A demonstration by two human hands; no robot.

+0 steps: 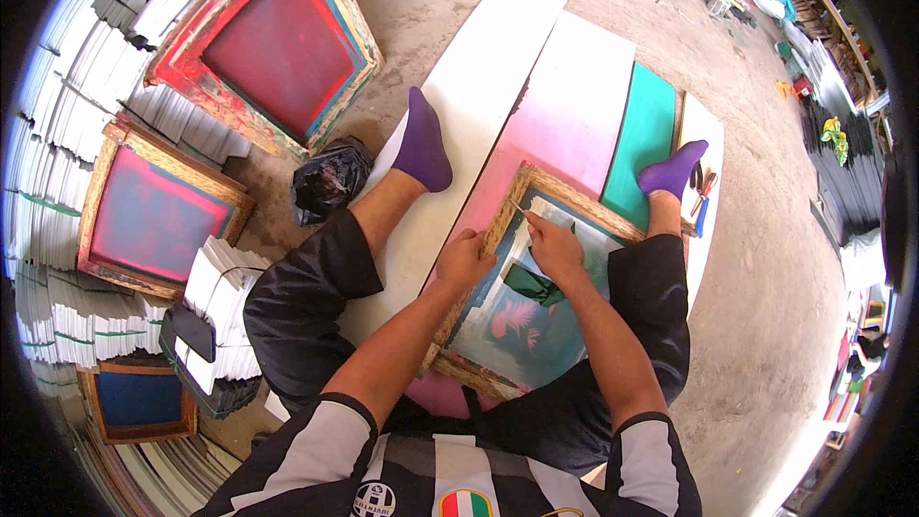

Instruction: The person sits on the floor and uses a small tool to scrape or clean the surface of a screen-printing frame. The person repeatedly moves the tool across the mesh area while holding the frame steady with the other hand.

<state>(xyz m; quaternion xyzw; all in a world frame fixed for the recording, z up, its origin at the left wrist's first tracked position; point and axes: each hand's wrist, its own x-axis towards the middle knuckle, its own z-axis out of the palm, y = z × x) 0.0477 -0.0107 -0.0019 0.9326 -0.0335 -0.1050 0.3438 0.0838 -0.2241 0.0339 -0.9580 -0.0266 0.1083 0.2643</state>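
Observation:
A wood-framed printing screen (458,321) lies tilted between my legs, its mesh teal and pale with pink leaf-like shapes. My left hand (464,260) is closed around the frame's left bar. Over the upper left corner of the mesh, my right hand (557,247) is closed, its fingertips near the frame's inner edge. A thin, light-coloured thing shows at those fingertips, too small to name. Below the right hand, a dark green piece (532,285) lies on the mesh.
Under me lie white, pink and green boards (643,124). Pliers and a screwdriver (706,199) rest beside my right foot. At left stand more framed screens (282,57), a black plastic bag (331,180) and stacked white sheets (235,311). Concrete floor (766,325) spreads to the right.

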